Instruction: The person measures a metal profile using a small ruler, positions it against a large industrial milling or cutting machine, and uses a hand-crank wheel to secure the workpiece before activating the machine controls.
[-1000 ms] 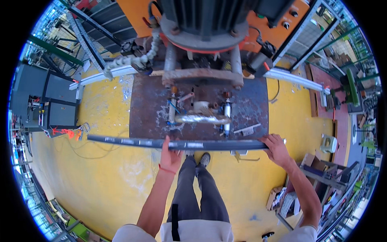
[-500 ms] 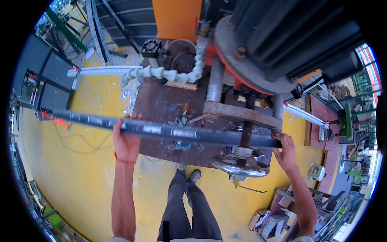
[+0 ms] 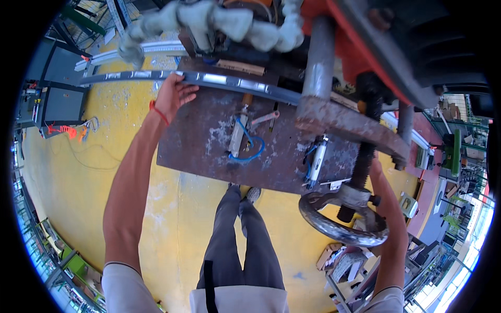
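Observation:
A long, dark metal profile (image 3: 237, 84) with bright slots along it lies across the far part of the brown machine table (image 3: 209, 146). Its left end reaches out past the table, over the yellow floor. My left hand (image 3: 175, 94) grips the profile left of its middle; some fingers stick out on the near side. Toward the right, the profile disappears behind the machine's rusty clamp arm (image 3: 349, 125). My right forearm (image 3: 390, 219) comes up behind the handwheel (image 3: 344, 221) and threaded screw (image 3: 364, 161). The machine parts hide most of my right hand, so its fingers cannot be read.
Two small pneumatic cylinders (image 3: 238, 136) (image 3: 316, 163) with blue hoses sit on the table. A pale segmented hose (image 3: 193, 21) hangs over its far side, beside the large red and black machine head (image 3: 360, 47). Grey cabinets (image 3: 61, 104) stand at left; a cluttered cart (image 3: 344, 266) is at lower right.
The profile and my left hand have moved away from me, toward the table's far side. My view has shifted closer to the machine, and my right hand has gone behind its parts.

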A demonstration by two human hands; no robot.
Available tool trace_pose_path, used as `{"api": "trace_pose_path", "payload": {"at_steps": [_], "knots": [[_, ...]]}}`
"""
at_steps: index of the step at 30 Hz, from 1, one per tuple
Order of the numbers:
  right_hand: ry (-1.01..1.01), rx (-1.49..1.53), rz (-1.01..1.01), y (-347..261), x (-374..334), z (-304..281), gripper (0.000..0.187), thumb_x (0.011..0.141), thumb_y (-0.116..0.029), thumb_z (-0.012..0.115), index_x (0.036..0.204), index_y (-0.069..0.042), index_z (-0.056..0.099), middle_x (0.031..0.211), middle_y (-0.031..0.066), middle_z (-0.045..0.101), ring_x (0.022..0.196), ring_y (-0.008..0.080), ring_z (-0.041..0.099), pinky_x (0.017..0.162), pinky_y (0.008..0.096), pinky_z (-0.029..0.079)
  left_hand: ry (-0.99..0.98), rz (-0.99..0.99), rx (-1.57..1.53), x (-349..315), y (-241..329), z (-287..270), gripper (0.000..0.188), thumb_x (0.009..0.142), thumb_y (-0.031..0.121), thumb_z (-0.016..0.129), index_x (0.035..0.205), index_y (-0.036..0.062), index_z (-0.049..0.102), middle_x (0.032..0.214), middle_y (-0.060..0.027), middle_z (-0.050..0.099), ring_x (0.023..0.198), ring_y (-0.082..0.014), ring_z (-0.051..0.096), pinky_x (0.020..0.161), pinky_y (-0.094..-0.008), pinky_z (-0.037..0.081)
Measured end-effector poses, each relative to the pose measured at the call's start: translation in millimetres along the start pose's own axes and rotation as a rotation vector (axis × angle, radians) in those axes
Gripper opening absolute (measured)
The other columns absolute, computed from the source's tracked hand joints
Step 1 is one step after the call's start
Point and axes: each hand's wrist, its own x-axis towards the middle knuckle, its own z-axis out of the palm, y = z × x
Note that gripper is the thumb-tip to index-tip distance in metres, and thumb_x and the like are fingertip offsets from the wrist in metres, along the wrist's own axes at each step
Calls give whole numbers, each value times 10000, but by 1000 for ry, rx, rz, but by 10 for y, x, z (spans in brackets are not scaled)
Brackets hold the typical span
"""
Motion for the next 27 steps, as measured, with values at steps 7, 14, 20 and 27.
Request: {"api": "trace_pose_path", "payload": {"at_steps": [7, 14, 20, 27], "knots": [[52, -203, 5, 416, 51, 295, 492, 938, -218, 639, 1391, -33, 585, 1265, 175, 602, 1213, 332, 585, 1043, 421, 456, 142, -188, 469, 184, 155, 185, 447, 1041, 408, 416, 1267, 71, 604, 1077, -63, 772, 746, -132, 638, 689, -330, 501], [84, -270, 8, 616, 44, 472, 487, 945, -200, 651, 1394, -24, 590, 1315, 204, 594, 1249, 368, 569, 1066, 444, 444, 228, -9, 683, -7, 311, 179, 356, 1037, 406, 467, 1173, 100, 590, 895, -32, 709, 728, -140, 678, 618, -336, 489], [97, -301, 8, 696, 78, 575, 483, 950, -184, 662, 1397, -16, 594, 1357, 228, 587, 1279, 399, 556, 1086, 464, 434, 270, -128, 594, 129, 84, -89, 486, 1047, 511, 588, 1263, 76, 603, 1048, -48, 705, 807, -157, 712, 667, -318, 580], [100, -338, 6, 827, 53, 694, 478, 957, -166, 674, 1401, -6, 598, 1407, 257, 578, 1315, 435, 540, 1109, 487, 422, 273, -14, 161, 548, -76, -264, 518, 1011, 426, 735, 1302, 15, 613, 1108, -71, 700, 876, -154, 722, 716, -276, 639]]}}
